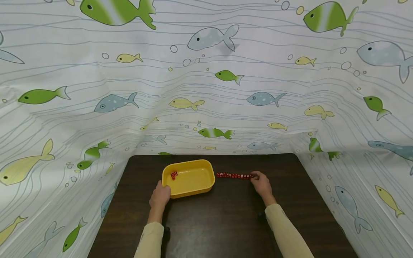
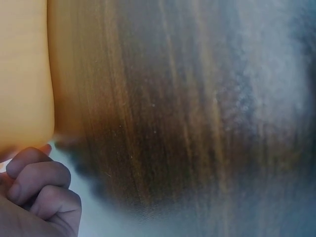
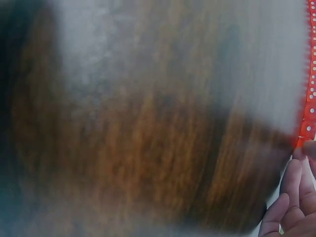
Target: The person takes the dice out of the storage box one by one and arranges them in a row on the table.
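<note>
My left hand (image 1: pixel 160 194) grips the near left corner of a yellow plastic tray (image 1: pixel 196 188), its fingers curled at the outer wall in the left wrist view. A few red dice (image 1: pixel 174 175) lie together inside, near the tray's left end. To the right of the tray, a long row of red dice (image 1: pixel 233 175) with white pips stands on the table. At the row's right end my right hand (image 1: pixel 262 184) pinches a red die between thumb and fingertips. That die is mostly covered by the fingers; in the right wrist view, the row's end (image 3: pixel 308 128) meets the fingertips.
The dark wood-grain table (image 1: pixel 213 222) runs under everything. A white curtain (image 1: pixel 206 118) printed with fish hangs behind the table and along both its sides. Dark wrist-worn devices show below both sleeves.
</note>
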Demonstrator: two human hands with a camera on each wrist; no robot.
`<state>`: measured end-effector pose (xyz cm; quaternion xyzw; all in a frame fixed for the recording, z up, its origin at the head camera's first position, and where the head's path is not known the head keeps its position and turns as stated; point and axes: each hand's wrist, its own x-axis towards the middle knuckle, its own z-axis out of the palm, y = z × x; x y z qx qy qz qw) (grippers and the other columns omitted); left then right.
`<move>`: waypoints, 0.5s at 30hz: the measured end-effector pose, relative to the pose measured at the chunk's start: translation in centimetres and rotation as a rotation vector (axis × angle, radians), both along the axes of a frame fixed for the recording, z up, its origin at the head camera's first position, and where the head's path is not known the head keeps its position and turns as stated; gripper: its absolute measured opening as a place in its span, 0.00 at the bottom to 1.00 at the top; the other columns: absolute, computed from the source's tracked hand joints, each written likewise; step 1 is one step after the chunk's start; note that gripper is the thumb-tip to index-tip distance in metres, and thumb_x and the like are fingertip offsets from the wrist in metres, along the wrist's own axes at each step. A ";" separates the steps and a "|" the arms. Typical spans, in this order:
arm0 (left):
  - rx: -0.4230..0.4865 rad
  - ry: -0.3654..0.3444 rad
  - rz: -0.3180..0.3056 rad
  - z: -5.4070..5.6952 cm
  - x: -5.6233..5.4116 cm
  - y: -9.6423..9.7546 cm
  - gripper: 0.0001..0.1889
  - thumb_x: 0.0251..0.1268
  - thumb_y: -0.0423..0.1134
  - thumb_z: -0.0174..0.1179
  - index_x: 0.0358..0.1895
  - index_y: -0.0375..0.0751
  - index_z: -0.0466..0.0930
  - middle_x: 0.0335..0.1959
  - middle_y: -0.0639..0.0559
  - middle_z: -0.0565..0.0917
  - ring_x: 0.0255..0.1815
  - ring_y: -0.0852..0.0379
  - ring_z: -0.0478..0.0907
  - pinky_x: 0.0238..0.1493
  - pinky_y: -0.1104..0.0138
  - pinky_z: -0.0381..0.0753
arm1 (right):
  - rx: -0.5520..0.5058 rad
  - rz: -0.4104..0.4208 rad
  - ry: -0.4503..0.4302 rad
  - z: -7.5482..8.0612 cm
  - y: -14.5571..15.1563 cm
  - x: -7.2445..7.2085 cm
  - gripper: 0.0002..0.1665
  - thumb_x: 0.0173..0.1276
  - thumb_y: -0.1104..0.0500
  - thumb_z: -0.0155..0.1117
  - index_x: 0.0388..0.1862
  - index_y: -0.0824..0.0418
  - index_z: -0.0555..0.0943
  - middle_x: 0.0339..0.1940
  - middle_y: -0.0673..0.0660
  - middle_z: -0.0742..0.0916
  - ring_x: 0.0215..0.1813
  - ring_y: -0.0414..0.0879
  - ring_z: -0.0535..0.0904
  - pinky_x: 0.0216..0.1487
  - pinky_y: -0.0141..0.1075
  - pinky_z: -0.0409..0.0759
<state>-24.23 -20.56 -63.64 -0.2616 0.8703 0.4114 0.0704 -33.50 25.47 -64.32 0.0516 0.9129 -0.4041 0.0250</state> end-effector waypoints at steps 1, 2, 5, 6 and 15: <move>0.003 0.003 -0.003 0.1 0.0 0.0 0.35 0.75 0.45 0.38 0.82 0.34 0.55 0.53 0.34 0.78 0.41 0.40 0.73 0.47 0.49 0.69 | -0.005 -0.002 -0.001 0.0 0.0 0.0 0.25 0.79 0.59 0.62 0.72 0.61 0.79 0.50 0.65 0.88 0.38 0.52 0.82 0.35 0.43 0.75; 0.002 0.005 -0.004 0.1 0.0 0.0 0.35 0.75 0.45 0.38 0.82 0.34 0.55 0.53 0.33 0.78 0.41 0.40 0.73 0.47 0.49 0.69 | -0.008 -0.005 -0.002 -0.1 -0.1 0.0 0.27 0.79 0.59 0.62 0.74 0.61 0.77 0.50 0.65 0.88 0.39 0.52 0.82 0.36 0.44 0.76; 0.004 0.011 -0.003 0.2 0.1 0.0 0.35 0.75 0.45 0.39 0.81 0.32 0.56 0.52 0.33 0.78 0.41 0.40 0.73 0.46 0.49 0.70 | -0.030 -0.023 -0.002 -0.2 -0.4 0.2 0.32 0.78 0.60 0.62 0.78 0.62 0.71 0.51 0.66 0.88 0.41 0.54 0.84 0.40 0.46 0.79; 0.005 0.013 -0.003 0.2 0.1 0.0 0.35 0.75 0.45 0.39 0.81 0.32 0.57 0.52 0.33 0.78 0.41 0.40 0.73 0.46 0.49 0.70 | -0.040 -0.034 0.000 -0.2 -0.5 0.2 0.33 0.78 0.60 0.63 0.79 0.62 0.69 0.51 0.66 0.88 0.42 0.54 0.84 0.41 0.46 0.79; 0.004 0.013 -0.006 0.4 0.1 0.1 0.33 0.74 0.44 0.39 0.78 0.32 0.59 0.48 0.35 0.77 0.40 0.41 0.73 0.45 0.50 0.68 | -0.101 -0.051 0.088 0.4 -3.2 0.5 0.32 0.77 0.59 0.65 0.78 0.62 0.71 0.47 0.64 0.88 0.37 0.52 0.83 0.38 0.44 0.78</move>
